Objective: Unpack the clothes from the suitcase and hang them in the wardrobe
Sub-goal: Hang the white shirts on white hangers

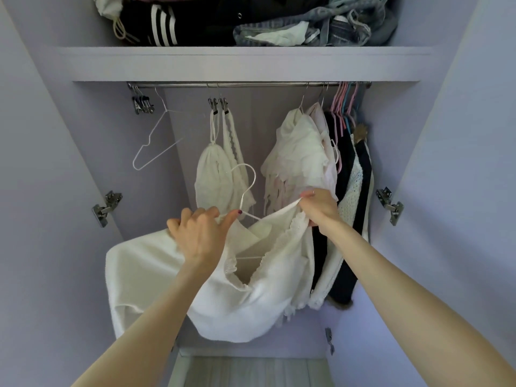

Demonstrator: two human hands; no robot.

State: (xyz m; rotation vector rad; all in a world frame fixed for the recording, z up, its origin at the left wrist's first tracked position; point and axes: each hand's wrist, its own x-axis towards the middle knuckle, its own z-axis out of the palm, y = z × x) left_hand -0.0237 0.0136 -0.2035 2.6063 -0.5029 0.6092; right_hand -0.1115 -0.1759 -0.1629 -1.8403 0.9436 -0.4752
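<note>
The left hand [199, 233] is curled round the white hanger [245, 191] inside a white top [223, 289]. The top's neckline is pinched by the right hand [318, 208], at three o'clock. The rail [251, 85] lies at twelve o'clock, above the hook.

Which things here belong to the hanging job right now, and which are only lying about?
In the job:
- white top, pinched by both hands
- white hanger inside it, held by left hand
- right hand, pulling the neckline
- rail

Just there:
- empty hanger
- clips
- hung clothes
- folded clothes on the shelf
</note>
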